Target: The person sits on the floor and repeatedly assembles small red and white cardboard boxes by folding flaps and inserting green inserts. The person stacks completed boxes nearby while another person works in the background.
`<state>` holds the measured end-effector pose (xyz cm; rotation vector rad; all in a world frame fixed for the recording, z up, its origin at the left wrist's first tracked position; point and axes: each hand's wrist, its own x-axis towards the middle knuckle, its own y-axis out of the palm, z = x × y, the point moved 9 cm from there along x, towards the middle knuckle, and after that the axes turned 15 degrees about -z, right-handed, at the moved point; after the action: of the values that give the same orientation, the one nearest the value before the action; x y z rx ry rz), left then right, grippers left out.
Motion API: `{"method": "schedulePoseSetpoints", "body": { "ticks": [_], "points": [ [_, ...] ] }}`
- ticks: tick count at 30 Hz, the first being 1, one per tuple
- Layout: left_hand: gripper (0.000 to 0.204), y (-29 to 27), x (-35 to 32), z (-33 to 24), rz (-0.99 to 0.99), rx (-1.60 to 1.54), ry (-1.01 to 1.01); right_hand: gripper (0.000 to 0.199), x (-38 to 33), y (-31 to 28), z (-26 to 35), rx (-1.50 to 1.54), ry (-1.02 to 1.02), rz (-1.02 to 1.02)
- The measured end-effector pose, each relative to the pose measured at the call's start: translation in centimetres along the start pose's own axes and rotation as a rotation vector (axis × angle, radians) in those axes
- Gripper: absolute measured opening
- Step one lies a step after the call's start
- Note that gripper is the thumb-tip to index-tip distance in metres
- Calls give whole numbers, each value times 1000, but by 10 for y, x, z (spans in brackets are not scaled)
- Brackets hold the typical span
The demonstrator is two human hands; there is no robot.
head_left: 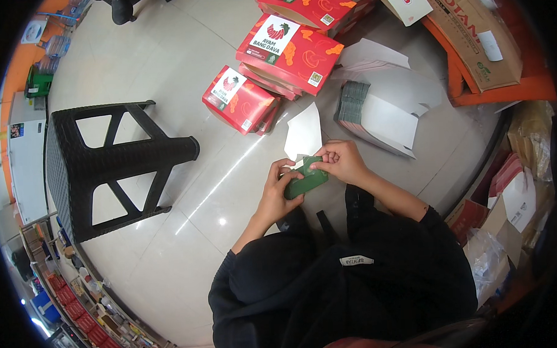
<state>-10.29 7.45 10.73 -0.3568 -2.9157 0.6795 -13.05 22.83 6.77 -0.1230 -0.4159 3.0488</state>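
Note:
A paperboard carton blank, with a green panel and a white panel sticking out beyond it, is held between my two hands above the floor. My left hand grips its left side, with bent fingers on the green part. On the right side, my right hand pinches the upper edge between thumb and fingers. To the right of the hands lies a stack of similar flat blanks, white with a dark green end. How far the held blank is folded I cannot tell.
Red printed boxes are piled ahead, with a smaller red box nearer. A black plastic stool lies on its side at left. A brown carton rests on an orange surface at far right, above packaging and plastic bags.

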Motion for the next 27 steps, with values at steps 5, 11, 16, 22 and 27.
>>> {"method": "schedulePoseSetpoints", "body": {
  "ticks": [5,11,16,22,27],
  "points": [
    [41,11,9,-5,76,-24,37,20,0,-1,5,-7,-125,0],
    [40,14,17,-22,180,59,173,17,4,-13,-5,239,114,346],
    [45,38,12,-32,284,155,339,32,20,-45,-68,302,283,-26],
    [49,68,3,-50,355,140,479,40,11,-25,-83,-222,155,-20],
    [26,-40,25,47,-531,-33,-111,29,9,-23,-99,-98,119,5]
  ]
}}
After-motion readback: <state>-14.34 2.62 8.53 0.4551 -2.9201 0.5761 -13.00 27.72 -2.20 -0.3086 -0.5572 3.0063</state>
